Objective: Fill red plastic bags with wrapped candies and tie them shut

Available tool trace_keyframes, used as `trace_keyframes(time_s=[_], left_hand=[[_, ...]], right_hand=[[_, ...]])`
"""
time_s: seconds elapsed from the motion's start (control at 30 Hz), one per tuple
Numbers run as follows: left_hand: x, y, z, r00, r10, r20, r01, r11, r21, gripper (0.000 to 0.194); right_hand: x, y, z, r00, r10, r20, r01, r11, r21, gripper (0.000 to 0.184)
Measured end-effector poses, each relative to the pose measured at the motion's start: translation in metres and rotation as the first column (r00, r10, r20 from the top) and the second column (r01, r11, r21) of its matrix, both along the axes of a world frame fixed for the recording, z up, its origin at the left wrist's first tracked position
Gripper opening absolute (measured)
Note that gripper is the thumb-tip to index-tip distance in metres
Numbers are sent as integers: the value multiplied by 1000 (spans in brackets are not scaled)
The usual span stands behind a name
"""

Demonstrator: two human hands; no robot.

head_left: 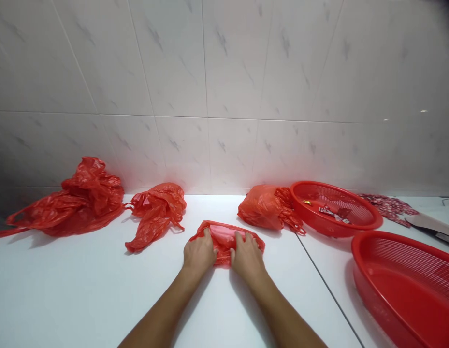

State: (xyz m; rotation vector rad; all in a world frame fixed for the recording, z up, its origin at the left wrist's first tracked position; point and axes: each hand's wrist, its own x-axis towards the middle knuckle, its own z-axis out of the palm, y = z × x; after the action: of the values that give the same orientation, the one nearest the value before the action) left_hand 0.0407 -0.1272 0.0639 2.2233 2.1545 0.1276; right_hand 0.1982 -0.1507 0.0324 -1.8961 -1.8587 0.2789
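On a white countertop [72,295], the left hand [199,252] and right hand [248,258] press on a flattened red plastic bag [224,237] at centre, fingers together and clamped down on it. Crumpled red bags [155,215] lie beyond; a red oval mesh basket [336,231] holding small wrappers [331,212] sits to the right.

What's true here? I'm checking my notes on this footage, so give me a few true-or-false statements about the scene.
1. The left hand and right hand rest on a flattened red plastic bag. True.
2. The right hand holds the nearer red mesh basket. False: no hand touches it.
3. The farther red mesh basket holds small wrappers. True.
4. The crumpled red bags lie on the floor. False: they lie on the white counter.
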Motion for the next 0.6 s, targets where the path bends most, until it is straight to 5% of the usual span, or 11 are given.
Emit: trace_keyframes(time_s=[0.17, 0.37, 0.5, 0.6], left_hand=[[3, -4, 4, 994, -107, 11, 106, 991, 88, 47], [29, -13, -2, 880, -468, 85, 459, 883, 100, 32], [17, -5, -9, 905, -412, 110, 408, 911, 55, 29], [-3, 0, -9, 948, -305, 93, 307, 951, -17, 56]], right_hand=[[36, 9, 3, 994, -110, -18, 106, 986, -129, 70], [34, 10, -2, 992, 20, -125, -65, 928, -368, 128], [40, 10, -4, 987, 105, -124, -150, 877, -456, 145], [47, 11, -4, 981, 125, -145, -174, 899, -402, 138]])
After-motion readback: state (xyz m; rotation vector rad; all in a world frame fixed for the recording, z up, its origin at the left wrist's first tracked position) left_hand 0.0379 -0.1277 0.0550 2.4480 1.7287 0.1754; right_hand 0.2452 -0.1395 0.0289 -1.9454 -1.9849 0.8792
